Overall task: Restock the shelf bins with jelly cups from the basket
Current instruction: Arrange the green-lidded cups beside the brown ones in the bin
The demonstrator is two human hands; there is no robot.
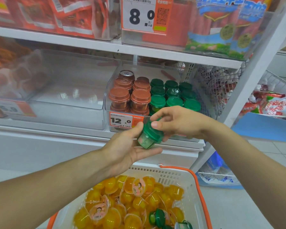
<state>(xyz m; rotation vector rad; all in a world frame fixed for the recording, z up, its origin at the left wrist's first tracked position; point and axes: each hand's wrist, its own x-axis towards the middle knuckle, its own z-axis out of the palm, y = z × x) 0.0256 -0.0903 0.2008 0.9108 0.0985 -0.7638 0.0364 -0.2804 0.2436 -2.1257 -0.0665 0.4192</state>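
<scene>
Head view shows both the left hand (130,146) and right hand (177,123) holding one green cup (149,135), the bin (106,103) part full, and many cups left in the basket (195,192).

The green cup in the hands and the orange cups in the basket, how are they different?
The green-lidded cup has a ridged green lid and a tall, narrowing body; the orange jelly cups are rounded domes with flat peel-off seals. The green-lidded cup is held between the left hand and right hand, while the orange jelly cups lie heaped loose in the white basket. Both are small see-through plastic cups.
</scene>
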